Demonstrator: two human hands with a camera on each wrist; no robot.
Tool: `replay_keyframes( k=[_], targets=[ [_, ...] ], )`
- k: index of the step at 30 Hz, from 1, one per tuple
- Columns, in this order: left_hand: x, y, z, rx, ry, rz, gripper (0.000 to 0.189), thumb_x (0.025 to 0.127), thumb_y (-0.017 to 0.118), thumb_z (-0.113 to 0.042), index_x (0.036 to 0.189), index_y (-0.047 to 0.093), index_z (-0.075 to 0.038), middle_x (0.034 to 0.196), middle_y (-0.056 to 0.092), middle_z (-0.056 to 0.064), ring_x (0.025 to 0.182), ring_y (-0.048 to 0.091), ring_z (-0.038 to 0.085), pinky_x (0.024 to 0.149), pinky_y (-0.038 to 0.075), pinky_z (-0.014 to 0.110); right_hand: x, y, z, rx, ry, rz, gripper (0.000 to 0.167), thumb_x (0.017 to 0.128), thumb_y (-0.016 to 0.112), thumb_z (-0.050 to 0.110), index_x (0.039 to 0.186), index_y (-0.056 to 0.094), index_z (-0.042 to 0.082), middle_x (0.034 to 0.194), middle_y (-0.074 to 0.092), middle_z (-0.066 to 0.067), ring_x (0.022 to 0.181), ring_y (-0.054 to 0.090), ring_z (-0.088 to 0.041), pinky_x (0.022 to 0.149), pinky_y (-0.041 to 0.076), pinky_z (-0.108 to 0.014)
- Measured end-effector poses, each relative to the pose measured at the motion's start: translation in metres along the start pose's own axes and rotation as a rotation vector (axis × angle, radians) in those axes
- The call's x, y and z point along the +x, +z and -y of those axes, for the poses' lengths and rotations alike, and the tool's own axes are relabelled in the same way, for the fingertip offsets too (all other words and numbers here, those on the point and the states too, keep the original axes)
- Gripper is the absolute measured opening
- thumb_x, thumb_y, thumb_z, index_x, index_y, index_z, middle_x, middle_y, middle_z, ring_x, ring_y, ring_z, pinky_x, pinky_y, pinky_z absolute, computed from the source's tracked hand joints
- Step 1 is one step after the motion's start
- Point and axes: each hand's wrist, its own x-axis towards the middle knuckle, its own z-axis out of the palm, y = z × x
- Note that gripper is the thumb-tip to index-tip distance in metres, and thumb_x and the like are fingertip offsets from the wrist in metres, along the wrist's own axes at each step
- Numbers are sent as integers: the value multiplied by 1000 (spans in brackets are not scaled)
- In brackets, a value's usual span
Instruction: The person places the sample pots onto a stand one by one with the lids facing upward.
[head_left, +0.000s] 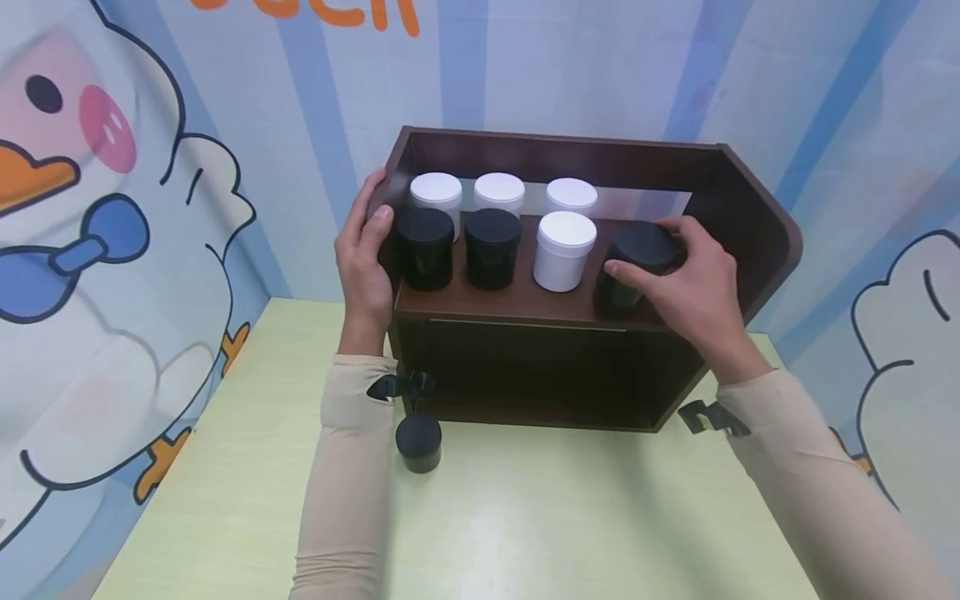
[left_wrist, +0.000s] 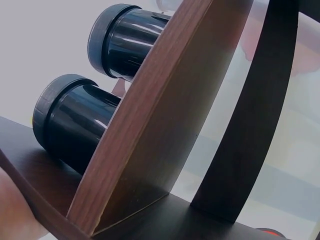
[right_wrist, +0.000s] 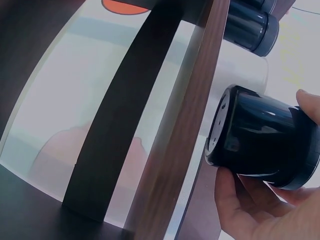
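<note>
My right hand grips a black lidded jar between thumb and fingers at the right end of the upper shelf. In the right wrist view this jar has its base showing, apart from the front edge of the shelf board. At the left, my left hand holds the side panel of the dark brown wooden shelf unit, thumb by the panel's front edge. On the upper level, two black jars and a white jar form the front row.
Behind them stand three white jars. The lower compartment is dark inside. A small black jar stands on the pale table near my left forearm. A cartoon-printed backdrop surrounds the table.
</note>
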Motion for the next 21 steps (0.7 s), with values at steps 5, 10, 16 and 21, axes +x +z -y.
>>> replay_keyframes(
  k=[5, 10, 16, 21],
  targets=[
    [0, -1, 0, 5, 2, -5, 52, 99, 45, -28, 149, 49, -16, 152, 51, 2, 138, 48, 24, 113, 45, 39, 5, 1, 2, 6, -2, -14, 81, 84, 72, 54, 147, 43, 12, 142, 52, -18, 123, 47, -36, 100, 48, -59],
    [0, 0, 0, 1, -1, -7, 52, 99, 45, -28, 149, 50, -15, 152, 51, 3, 139, 48, 25, 111, 46, 36, 10, 1, 2, 12, 6, -20, 81, 84, 71, 56, 146, 43, 11, 141, 52, -17, 122, 47, -35, 98, 48, -56],
    [0, 0, -1, -2, -1, -11, 52, 99, 45, -27, 149, 50, -16, 152, 51, 3, 138, 48, 25, 111, 46, 37, 22, 5, 2, 26, 25, -11, 85, 84, 70, 56, 150, 38, 13, 149, 48, -16, 128, 45, -35, 106, 47, -58],
    [0, 0, -1, 11, -3, -11, 52, 99, 45, -27, 149, 49, -16, 152, 51, 3, 139, 48, 22, 113, 44, 39, 30, 7, 5, 40, 34, 19, 85, 87, 71, 51, 152, 35, 11, 150, 45, -18, 130, 44, -36, 109, 45, -58]
  ],
)
